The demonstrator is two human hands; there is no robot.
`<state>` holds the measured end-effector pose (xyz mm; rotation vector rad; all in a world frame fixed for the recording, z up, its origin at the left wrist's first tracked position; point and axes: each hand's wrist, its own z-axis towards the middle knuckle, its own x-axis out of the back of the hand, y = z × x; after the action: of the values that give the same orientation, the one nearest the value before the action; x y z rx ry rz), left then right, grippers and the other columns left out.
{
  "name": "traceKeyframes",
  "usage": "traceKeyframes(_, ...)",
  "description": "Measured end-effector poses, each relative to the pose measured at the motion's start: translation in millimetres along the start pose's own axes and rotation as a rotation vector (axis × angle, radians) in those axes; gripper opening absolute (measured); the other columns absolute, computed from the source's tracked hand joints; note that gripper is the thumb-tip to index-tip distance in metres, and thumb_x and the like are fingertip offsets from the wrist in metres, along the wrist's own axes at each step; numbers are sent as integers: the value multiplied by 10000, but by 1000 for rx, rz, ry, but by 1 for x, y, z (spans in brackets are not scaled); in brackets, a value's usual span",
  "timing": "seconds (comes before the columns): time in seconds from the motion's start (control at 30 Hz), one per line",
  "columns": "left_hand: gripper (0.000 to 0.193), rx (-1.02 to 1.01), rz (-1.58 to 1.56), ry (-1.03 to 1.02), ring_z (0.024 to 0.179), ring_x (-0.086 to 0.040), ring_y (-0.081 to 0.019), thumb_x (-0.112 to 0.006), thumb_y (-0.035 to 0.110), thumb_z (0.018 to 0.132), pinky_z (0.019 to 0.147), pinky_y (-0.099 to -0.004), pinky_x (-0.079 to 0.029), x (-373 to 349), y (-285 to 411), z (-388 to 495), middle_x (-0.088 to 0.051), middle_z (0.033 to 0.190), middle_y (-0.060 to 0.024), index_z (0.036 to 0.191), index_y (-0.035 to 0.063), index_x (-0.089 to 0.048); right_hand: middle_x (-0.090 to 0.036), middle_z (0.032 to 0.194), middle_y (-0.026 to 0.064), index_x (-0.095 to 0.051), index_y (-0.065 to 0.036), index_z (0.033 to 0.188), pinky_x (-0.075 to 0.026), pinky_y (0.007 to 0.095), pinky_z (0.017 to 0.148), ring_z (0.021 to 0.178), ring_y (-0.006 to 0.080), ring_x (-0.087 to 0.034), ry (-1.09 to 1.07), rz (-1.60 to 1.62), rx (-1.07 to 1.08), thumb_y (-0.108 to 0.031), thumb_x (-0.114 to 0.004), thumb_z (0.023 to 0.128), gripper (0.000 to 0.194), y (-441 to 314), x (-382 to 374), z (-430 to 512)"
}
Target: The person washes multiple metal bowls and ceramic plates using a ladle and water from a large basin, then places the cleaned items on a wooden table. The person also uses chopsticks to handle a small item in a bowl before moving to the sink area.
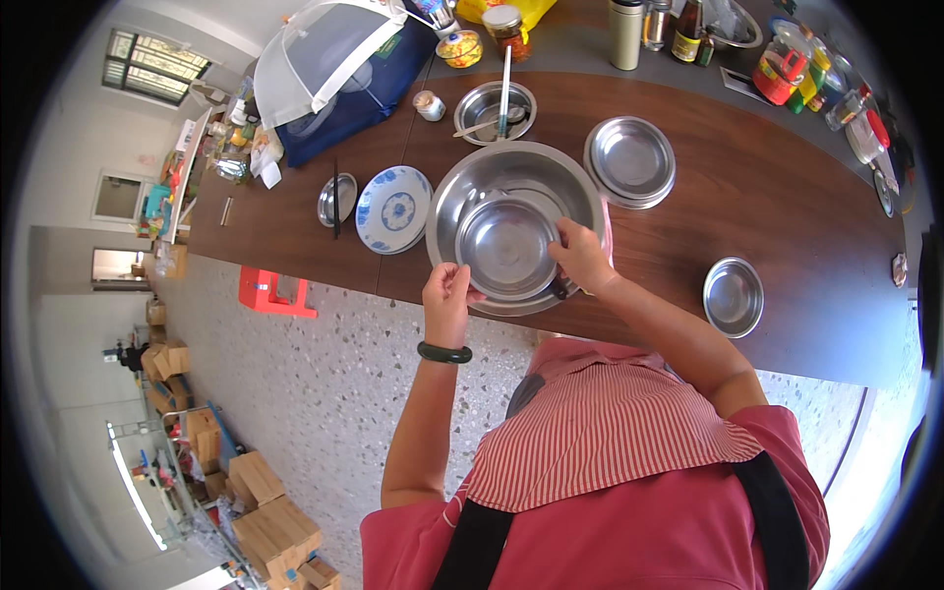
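A small round stainless steel dish (507,248) is held over a large stainless steel basin (448,199) on the brown table. My left hand (448,286) pinches its left rim, and my right hand (580,253) grips its right rim. A black handle-like piece (562,287) shows just below my right hand; what it belongs to is hidden. Left of the basin lie blue-and-white plates (394,209). Behind it a steel bowl (495,107) holds a spoon and a white-handled utensil. A stack of steel dishes (631,158) stands to its right.
Black chopsticks (336,199) rest across a small steel dish (324,198) at left. Another steel bowl (733,297) sits near the front edge at right. A mesh food cover (324,66), a jar (506,29), a flask (625,37) and bottles stand behind. A red stool (259,289) is below.
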<state>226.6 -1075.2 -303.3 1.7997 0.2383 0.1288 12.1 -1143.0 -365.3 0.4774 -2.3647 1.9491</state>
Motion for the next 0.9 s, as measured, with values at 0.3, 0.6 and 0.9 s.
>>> traceKeyframes(0.3, 138, -474, 1118, 8, 688, -597, -325, -606, 52, 806, 615, -405, -500, 57, -4, 79, -554, 719, -162, 772, -10, -487, -653, 907, 141, -569, -39, 954, -504, 455, 744, 870, 341, -648, -182, -885, 29, -251, -606, 831, 248, 2, -27, -5)
traceKeyframes(0.6, 149, -399, 1103, -76, 700, -624, -347, -622, 44, 811, 635, -400, -495, 22, -46, 112, -580, 710, -155, 746, -14, -501, -639, 896, 125, -572, -59, 1003, -502, 441, 721, 853, 319, -633, 109, -978, 220, -136, -566, 801, 216, -48, 51, -33)
traceKeyframes(0.9, 188, 233, 499, -92, 535, -660, -197, -622, 75, 873, 464, -280, -489, 17, -92, 132, -601, 654, -87, 730, -32, -559, -635, 885, 128, -605, -60, 958, -502, 429, 734, 872, 310, -634, -75, -1025, 179, -125, -592, 782, 188, -63, 68, -52)
